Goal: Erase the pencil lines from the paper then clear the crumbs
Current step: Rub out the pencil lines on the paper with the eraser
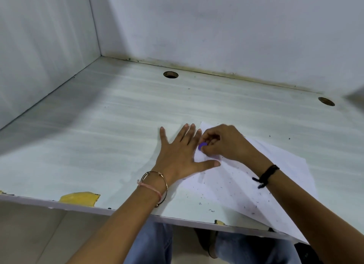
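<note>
A white sheet of paper [262, 181] lies skewed on the desk, its near right corner hanging over the front edge. Dark eraser crumbs [234, 185] are scattered over it and onto the desk beside it. My left hand [179, 155] lies flat with fingers spread, pressing down the paper's left edge. My right hand [224, 143] pinches a small purple eraser [202, 146] against the paper near its far left corner, right beside my left fingers. No pencil lines can be made out under the hands.
The pale desk [118, 135] sits in a corner, with walls at the left and back. Two round cable holes [170, 74] [326, 101] lie near the back. Chipped yellow patches [78, 198] mark the front edge. My legs show below it.
</note>
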`<state>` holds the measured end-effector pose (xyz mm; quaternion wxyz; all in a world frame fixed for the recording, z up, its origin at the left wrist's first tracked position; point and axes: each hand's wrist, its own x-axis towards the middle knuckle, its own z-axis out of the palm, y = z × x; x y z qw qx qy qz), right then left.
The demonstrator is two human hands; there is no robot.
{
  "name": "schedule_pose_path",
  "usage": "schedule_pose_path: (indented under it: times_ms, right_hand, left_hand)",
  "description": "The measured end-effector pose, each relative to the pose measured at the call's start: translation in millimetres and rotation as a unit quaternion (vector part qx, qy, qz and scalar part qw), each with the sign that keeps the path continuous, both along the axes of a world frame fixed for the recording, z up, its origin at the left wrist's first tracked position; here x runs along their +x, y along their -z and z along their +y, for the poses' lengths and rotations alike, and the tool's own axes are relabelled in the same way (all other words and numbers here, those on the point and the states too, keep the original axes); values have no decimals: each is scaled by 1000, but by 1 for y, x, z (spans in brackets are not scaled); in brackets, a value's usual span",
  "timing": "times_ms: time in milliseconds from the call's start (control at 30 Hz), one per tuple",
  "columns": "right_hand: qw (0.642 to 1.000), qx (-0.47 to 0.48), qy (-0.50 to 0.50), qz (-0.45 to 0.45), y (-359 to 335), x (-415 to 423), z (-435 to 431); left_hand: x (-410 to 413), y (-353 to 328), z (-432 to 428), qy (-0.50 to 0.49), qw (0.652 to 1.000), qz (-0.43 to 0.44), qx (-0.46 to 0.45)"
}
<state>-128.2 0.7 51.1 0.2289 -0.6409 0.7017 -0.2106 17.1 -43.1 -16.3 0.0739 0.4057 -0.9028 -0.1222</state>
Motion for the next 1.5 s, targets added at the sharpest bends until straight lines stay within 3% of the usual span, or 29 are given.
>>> schedule_pose_path:
  times_ms: [133, 267, 433, 600, 733, 900, 1033, 1200, 1333, 1500]
  right_hand:
    - [999, -28, 32, 30, -6, -4, -15]
    - [997, 55, -36, 37, -8, 3, -7]
    - [998, -16, 32, 57, -10, -14, -28]
    - [994, 78, -46, 56, -12, -4, -18]
    - [997, 7, 23, 78, -13, -15, -33]
    - [994, 74, -45, 64, -8, -4, -21]
    - [997, 11, 25, 77, -11, -15, -34]
    - [991, 93, -51, 77, -11, -2, -20]
    - [996, 25, 38, 78, -14, -18, -34]
    - [990, 98, -53, 87, -12, 2, -20]
  left_hand:
    - [-1, 2, 0, -2, 1000, 5, -3]
    - [-1, 4, -1, 2, 1000, 0, -19]
    - [0, 2, -1, 1, 1000, 5, -5]
    - [0, 5, -3, 6, 1000, 6, -17]
    - [0, 3, -2, 0, 1000, 7, -8]
    - [0, 4, -2, 6, 1000, 7, -13]
    - [0, 3, -2, 2, 1000, 4, -9]
    - [0, 4, -2, 5, 1000, 4, -15]
    - [0, 1, -1, 0, 1000, 0, -6]
    - [-1, 5, -2, 4, 1000, 5, -17]
